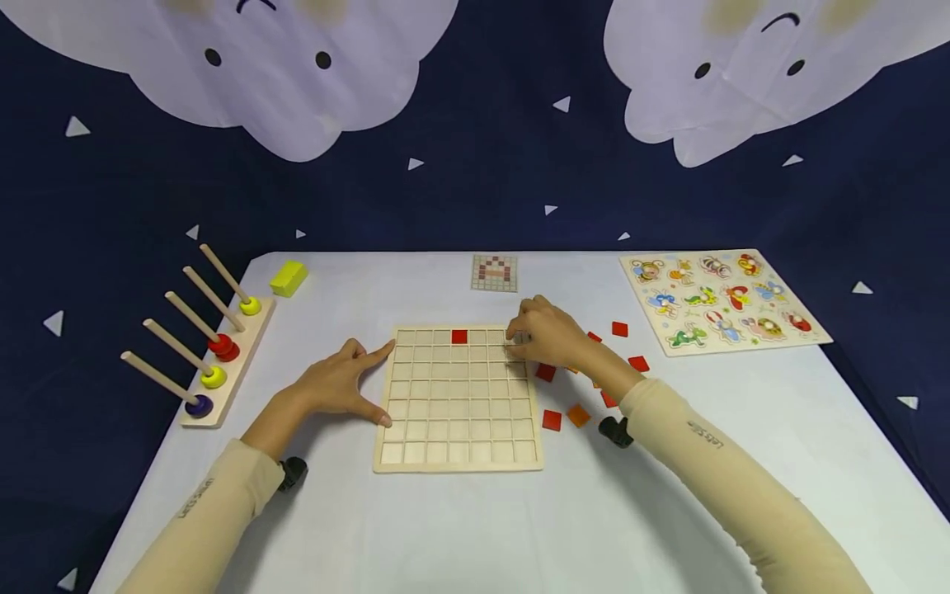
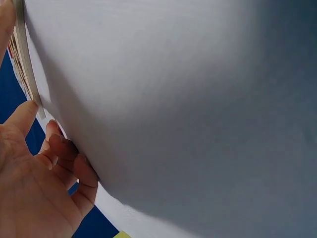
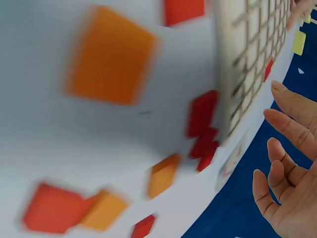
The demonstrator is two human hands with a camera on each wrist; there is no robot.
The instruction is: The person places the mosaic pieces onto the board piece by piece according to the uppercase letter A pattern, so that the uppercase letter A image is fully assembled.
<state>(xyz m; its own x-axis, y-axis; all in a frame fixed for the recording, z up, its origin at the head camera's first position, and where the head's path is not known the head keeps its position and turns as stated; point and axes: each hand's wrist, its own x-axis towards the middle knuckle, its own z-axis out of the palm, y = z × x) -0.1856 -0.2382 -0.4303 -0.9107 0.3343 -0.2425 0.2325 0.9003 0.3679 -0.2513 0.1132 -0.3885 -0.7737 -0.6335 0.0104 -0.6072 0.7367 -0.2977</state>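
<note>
A wooden grid board (image 1: 458, 408) lies on the table, with one red square tile (image 1: 459, 337) in its top row. My left hand (image 1: 331, 384) touches the board's left edge with spread thumb and index finger; the other fingers are loosely bent in the left wrist view. Over the board's upper right corner is my right hand (image 1: 552, 334). Its fingers are apart and gently bent in the right wrist view, with no tile visible between them. Loose red tiles (image 1: 552, 421) and orange tiles (image 1: 578, 416) lie right of the board, some hidden under the right forearm.
Behind the board lies a small pattern card (image 1: 494, 273). A peg stand (image 1: 245, 330) with coloured rings is on the left, near a yellow block (image 1: 289, 279). An insect puzzle board (image 1: 723, 301) occupies the back right. Dark cloth (image 1: 475, 165) hangs behind the table.
</note>
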